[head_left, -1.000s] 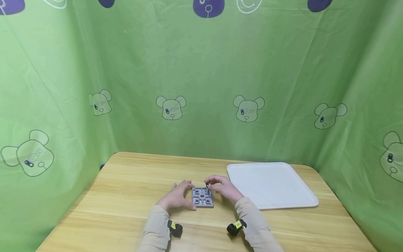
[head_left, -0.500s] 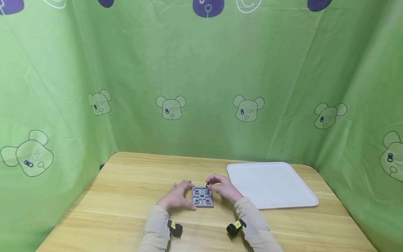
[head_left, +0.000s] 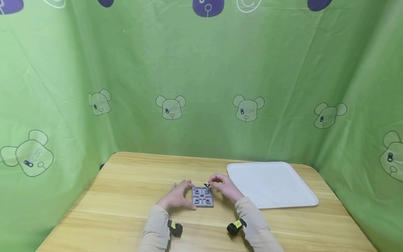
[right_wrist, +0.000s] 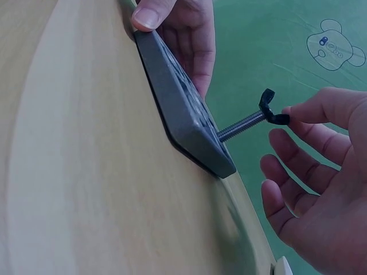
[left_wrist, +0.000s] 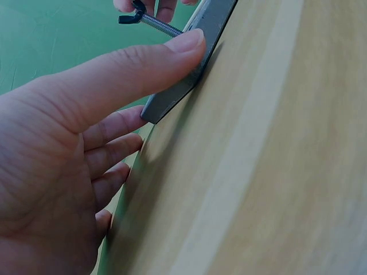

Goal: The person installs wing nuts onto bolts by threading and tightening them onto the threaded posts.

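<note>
A square grey plate with grooves and round recesses (head_left: 202,197) lies on the table. My left hand (head_left: 177,196) holds it along its left side, with the thumb at the near corner and fingers at the far one; in the left wrist view the thumb (left_wrist: 132,74) presses its edge. A wing bolt (right_wrist: 243,125) with black wings and a threaded metal shank stands in the plate's far right recess. My right hand (head_left: 225,187) has its thumb and index fingertips together at one wing (right_wrist: 279,119), pinching its end. The other fingers (right_wrist: 287,197) curl loosely.
A white tray (head_left: 272,185) lies on the wooden table (head_left: 145,171) to the right, behind the right forearm. Green curtains with bear prints (head_left: 201,70) surround the table at the back and sides. Black wrist cameras (head_left: 176,229) sit on both sleeves.
My right fingertips have shifted slightly right, from around the wings to one wing's end, and the wings have turned into fuller view. The left hand and plate stay in place.
</note>
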A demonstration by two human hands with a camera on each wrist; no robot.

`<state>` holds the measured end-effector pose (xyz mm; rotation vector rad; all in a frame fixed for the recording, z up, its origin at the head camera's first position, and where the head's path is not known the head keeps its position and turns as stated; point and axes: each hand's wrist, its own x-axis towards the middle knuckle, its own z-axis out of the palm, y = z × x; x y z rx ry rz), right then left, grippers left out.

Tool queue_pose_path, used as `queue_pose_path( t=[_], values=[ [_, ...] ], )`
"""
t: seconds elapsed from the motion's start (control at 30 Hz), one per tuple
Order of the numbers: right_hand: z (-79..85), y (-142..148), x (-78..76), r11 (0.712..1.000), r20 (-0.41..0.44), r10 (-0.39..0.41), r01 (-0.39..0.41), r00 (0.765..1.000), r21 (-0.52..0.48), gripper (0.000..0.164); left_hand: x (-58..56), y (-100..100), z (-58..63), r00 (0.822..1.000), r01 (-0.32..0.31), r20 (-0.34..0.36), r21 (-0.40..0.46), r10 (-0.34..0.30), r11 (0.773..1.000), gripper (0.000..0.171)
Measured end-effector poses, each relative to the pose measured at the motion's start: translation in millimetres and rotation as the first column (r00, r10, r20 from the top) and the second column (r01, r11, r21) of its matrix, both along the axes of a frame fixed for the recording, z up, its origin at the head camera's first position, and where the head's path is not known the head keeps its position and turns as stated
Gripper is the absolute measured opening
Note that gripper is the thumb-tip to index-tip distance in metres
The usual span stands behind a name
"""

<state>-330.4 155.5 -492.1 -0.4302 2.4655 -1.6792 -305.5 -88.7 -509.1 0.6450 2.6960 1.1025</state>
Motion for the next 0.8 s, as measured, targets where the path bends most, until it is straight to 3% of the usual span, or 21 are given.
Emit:
queue_pose_path(
  t=[0.6, 0.8],
  values=[
    [1.9, -0.4, 1.5, 1.000, 0.008, -0.010, 0.010, 1.000, 0.006, 0.016, -0.6, -0.3, 0.7, 1.000, 0.002, 0.003, -0.002, -0.002, 1.000, 0.087],
    [1.2, 0.0, 1.2, 1.000, 0.014, 0.015, -0.015, 1.000, -0.011, 0.033, 0.1, -0.3, 1.0, 1.000, 0.002, 0.000, -0.004, -0.002, 1.000, 0.087]
  ],
)
